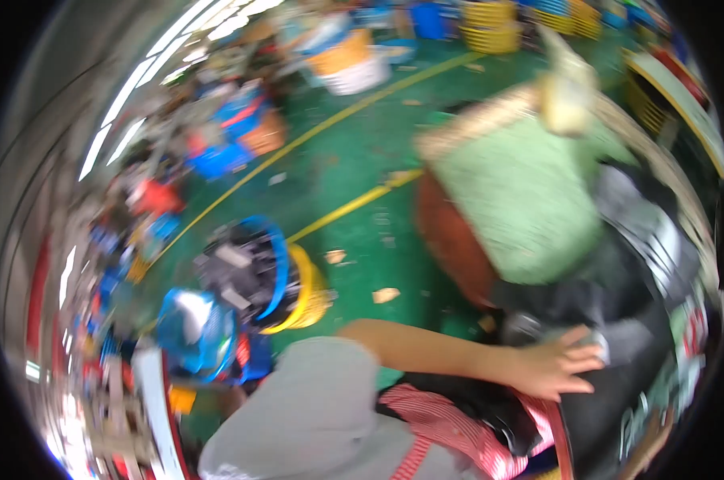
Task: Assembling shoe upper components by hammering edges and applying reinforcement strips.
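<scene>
My left hand (560,366) reaches across to the right, its fingers spread, over dark material (618,412) that looks like black cloth or plastic. A small pale patch shows by its fingertips; I cannot tell what it is or whether the hand touches it. Below the forearm lies red-and-white striped cloth (450,420) with a black piece beside it. Beyond the hand sits a large light-green bundle (518,200). At the lower right is a blurred tan shape (650,448), possibly part of my right arm or hand; no fingers can be made out there.
A yellowish, bottle-like pack (567,100) stands behind the bundle. To the left are a yellow basket (307,290) with dark pieces and a blue basket (187,332). Yellow lines cross the green floor (354,144), which has scraps on it. More baskets (490,28) stand farther back.
</scene>
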The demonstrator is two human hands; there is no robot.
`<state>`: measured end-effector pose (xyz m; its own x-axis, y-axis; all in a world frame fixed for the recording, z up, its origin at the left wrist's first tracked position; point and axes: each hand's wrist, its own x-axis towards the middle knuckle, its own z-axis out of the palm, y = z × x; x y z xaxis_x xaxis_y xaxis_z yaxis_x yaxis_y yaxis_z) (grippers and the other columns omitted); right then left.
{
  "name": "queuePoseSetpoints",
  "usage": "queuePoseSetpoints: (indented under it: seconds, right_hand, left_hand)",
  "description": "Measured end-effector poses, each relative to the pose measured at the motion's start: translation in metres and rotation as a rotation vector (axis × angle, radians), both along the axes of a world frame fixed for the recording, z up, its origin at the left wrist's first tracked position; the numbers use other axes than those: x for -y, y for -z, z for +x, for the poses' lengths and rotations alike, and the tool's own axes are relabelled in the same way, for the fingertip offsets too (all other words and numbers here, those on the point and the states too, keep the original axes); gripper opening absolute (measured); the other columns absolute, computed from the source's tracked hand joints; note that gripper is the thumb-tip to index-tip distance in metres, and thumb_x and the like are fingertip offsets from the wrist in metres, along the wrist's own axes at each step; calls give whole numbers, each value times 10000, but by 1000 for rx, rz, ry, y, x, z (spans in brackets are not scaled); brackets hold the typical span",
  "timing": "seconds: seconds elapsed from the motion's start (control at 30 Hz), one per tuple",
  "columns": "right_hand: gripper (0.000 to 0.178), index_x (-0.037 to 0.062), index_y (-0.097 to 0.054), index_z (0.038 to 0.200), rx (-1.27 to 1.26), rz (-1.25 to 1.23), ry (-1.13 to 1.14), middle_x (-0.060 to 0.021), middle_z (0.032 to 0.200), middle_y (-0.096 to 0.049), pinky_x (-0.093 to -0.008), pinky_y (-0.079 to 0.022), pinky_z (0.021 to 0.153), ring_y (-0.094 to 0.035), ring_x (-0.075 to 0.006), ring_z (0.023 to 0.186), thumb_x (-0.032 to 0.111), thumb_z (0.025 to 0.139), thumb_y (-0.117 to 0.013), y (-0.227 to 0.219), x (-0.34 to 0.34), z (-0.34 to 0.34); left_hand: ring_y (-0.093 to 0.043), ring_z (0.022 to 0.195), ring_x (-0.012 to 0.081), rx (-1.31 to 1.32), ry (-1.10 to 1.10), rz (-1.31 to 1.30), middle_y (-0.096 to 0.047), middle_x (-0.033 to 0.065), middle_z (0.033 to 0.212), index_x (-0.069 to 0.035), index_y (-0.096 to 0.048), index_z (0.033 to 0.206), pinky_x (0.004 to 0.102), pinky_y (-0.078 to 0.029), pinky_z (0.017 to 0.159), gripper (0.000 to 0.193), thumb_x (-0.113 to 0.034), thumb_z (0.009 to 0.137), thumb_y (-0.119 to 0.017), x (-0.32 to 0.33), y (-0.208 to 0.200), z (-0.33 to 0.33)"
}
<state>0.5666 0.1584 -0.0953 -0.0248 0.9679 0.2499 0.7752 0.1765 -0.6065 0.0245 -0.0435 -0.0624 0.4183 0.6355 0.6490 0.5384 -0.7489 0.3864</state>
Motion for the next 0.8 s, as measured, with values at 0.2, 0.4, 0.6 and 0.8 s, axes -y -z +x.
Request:
queuePoseSetpoints:
  seconds: [0.2,0.4,0.6,0.8]
  right_hand:
    - [369,-18,-688,1226,-239,225,242,-56,882,-698,-304,-493,746,-543,-129,792,301,1041,-707,-108,18,-159]
    - [205,2,-763,969,50,324,20,-119,918,-735,-348,-520,757,-676,-210,824,206,946,-762,-145,25,-179]
    - [210,-15,-708,1015,15,94,-83,-74,834,-649,-295,-458,691,-547,-124,737,195,999,-715,-142,22,-182]
    - [249,54,-762,1038,247,-34,-104,-148,979,-748,-438,-546,846,-699,-345,911,233,871,-807,-127,24,-163]
  left_hand:
    - [-433,1493,278,-307,88,-225,-543,66,1539,-253,-677,1382,640,-266,1186,511,-318,887,-786,-26,-26,-62]
    - [-631,1193,306,-8,124,-226,-664,75,1267,-164,-760,1210,449,-504,1032,317,-143,894,-773,-75,-75,10]
    - [-480,1397,333,-183,333,-122,-519,126,1484,-181,-629,1423,491,-408,1154,549,-243,898,-776,-117,-44,128]
    - [-446,1431,338,-288,256,-61,-502,121,1522,-180,-642,1387,523,-376,1168,506,-284,906,-757,-128,-27,155]
